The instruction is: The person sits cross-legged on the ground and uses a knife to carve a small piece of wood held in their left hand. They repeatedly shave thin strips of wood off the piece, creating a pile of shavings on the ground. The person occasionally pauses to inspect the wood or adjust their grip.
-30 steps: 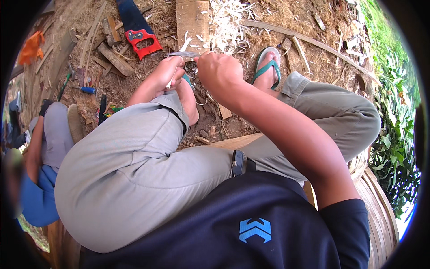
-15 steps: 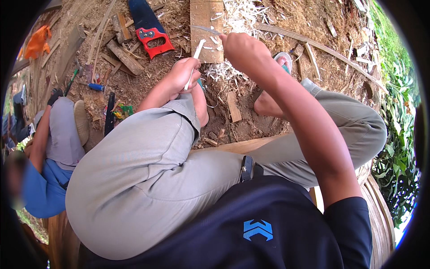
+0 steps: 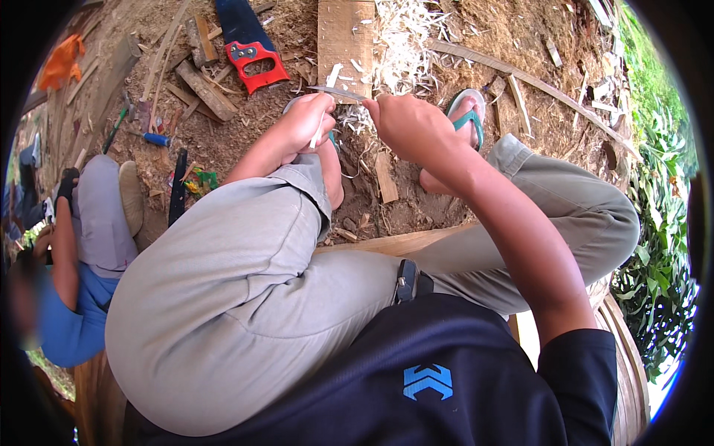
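Observation:
My left hand [image 3: 299, 125] is closed around a thin pale wooden strip [image 3: 318, 132], held close to my raised leg. In my right hand [image 3: 407, 125], just to the right, is a knife [image 3: 340, 93]. Its narrow curved blade points left and reaches across to the top of my left hand, by the strip. My fingers cover the knife's handle and much of the strip. Beyond both hands lies a flat wooden board [image 3: 344, 37] with a few pale slivers on it.
A red-handled saw [image 3: 256, 63] lies at the far left beside wood offcuts [image 3: 207, 91]. Pale shavings [image 3: 401, 44] heap right of the board. My sandalled foot [image 3: 467, 123] rests beyond my right hand. Another person in blue [image 3: 71, 312] sits at the left.
My right hand has drawn the knife nearer to me, bringing the blade from over the board down to my left hand. My left hand still holds the strip. The other person's gloved hand has shifted.

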{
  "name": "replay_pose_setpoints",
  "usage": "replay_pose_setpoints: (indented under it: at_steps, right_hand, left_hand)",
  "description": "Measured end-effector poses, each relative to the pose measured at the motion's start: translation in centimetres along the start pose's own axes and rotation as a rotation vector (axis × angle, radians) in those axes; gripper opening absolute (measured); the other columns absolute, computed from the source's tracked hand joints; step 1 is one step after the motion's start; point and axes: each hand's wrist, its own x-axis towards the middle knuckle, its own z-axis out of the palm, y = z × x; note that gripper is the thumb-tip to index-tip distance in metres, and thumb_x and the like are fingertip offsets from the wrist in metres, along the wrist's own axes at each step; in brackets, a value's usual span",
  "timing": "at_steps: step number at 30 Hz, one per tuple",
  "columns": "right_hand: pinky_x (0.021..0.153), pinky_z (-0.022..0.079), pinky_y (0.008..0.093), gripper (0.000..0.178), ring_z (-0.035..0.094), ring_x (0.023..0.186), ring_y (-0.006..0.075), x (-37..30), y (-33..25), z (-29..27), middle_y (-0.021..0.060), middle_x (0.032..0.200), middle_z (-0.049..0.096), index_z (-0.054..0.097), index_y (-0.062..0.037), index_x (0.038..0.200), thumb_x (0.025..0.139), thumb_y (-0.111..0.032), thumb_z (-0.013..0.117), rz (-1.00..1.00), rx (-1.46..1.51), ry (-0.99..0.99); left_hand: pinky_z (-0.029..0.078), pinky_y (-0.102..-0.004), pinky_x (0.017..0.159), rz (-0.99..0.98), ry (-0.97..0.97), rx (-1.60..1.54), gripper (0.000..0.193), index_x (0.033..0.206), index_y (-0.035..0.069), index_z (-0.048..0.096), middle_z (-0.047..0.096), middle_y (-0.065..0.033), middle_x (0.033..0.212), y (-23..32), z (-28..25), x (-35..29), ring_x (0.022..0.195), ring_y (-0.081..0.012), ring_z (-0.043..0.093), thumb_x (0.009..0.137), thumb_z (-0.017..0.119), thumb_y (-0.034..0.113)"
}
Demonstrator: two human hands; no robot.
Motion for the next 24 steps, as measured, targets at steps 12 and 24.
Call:
replay_pose_setpoints:
  at_steps: [12, 24]
  right_hand:
    - [0.059, 0.056, 0.0417, 0.052, 0.069, 0.066, 0.0327, 4.0, 0.7, 1.4, 0.0172, 0.071, 0.068, 0.065, -0.0025, 0.080, 0.105, -0.036, 0.035, 0.115, -0.011, -0.010]
    - [0.058, 0.057, 0.0415, 0.050, 0.070, 0.066, 0.0329, -0.1, 0.4, -0.1, 0.0172, 0.072, 0.069, 0.067, -0.0028, 0.079, 0.103, -0.036, 0.040, 0.013, 0.022, -0.050]
  left_hand:
    - [0.021, -0.0243, 0.032, -0.026, 0.008, -0.046, 0.018, 0.087, 0.010, 0.046, 0.039, 0.0032, 0.050, 0.4, 0.2, 0.2, 0.036, -0.0074, 0.036, 0.095, 0.043, 0.025]
    - [0.018, -0.0262, 0.033, -0.010, 0.036, 0.001, 0.017, 0.086, 0.010, 0.046, 0.038, 0.0030, 0.051, 0.1, 0.3, 0.2, 0.037, -0.0078, 0.032, 0.094, 0.041, 0.023]
